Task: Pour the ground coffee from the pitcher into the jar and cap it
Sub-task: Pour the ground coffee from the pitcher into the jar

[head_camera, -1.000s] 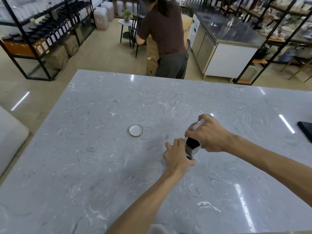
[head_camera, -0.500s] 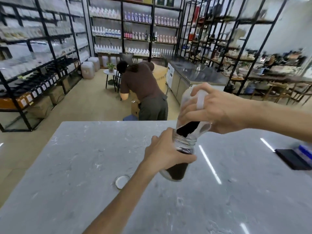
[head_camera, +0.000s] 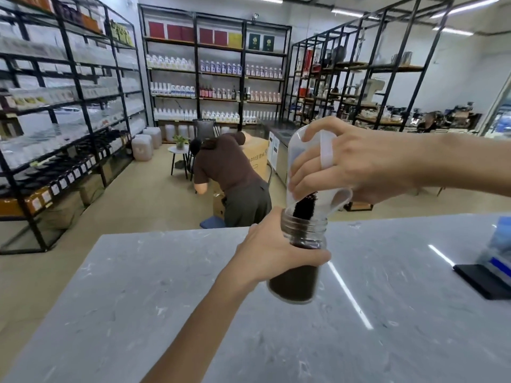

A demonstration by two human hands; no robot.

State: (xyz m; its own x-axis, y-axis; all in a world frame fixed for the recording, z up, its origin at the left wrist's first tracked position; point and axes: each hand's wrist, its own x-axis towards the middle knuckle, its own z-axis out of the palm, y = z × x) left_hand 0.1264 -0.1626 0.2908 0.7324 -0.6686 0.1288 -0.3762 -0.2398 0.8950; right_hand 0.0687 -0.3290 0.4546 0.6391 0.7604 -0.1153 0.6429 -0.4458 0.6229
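**Coffee running into a jar held off the desk**

The jar (head_camera: 297,261) is in the air above the desk (head_camera: 138,286), tilted a little, with dark coffee (head_camera: 293,284) filling its lower half. Its threaded mouth is open at 12 o'clock. The left hand (head_camera: 272,254) grips the jar's middle from 9 o'clock, fingers (head_camera: 309,258) clenched round the glass.

At the jar's 12 o'clock the clear pitcher (head_camera: 307,164) is tipped steeply, almost upside down, its spout resting at or just inside the mouth. A dark clump of grounds (head_camera: 304,205) sits at the spout, passing into the jar. The right hand (head_camera: 356,164) clasps the pitcher from 3 o'clock, fingers closed over its body and through the handle.

The pour looks nearly done; little coffee shows in the pitcher's upper part. The cap is not in view, so capping is not yet begun.

Risks, as I judge them:
- Both vessels are held free, so a small drift of either hand could take the spout off the mouth and scatter grounds on the desk.
- The clump may drop all at once and spill over the narrow rim.
- The tilted jar could shed coffee if leaned further.
- Grounds on the thread could stop the cap seating.

Far off at 11 o'clock another person (head_camera: 232,178) bends over a box, well apart from the work.
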